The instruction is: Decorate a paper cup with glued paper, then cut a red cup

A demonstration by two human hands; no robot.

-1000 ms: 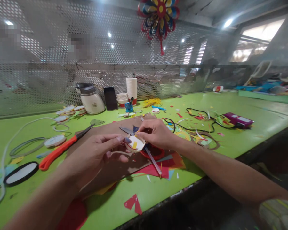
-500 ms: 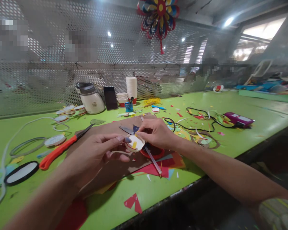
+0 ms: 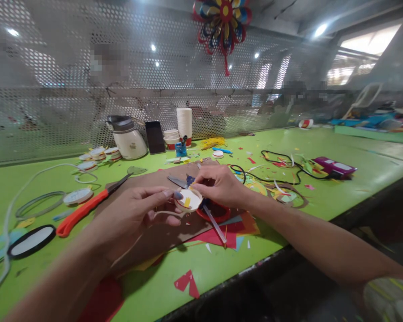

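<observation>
Hands pinching a small white disc over the green table.

Left hand grips the disc by its rim so it stays level; right hand fingertips press a yellow bit on top, probably sticking it down.

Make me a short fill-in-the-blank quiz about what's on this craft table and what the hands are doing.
1. Both hands, the left hand and the right hand, hold a small white ____ with a yellow scrap on it.
2. The scissors left of the hands have an ____ handle.
3. The table top is ____.
4. A dark phone leans upright just right of the white ____.

Missing words: disc; orange; green; kettle
</observation>
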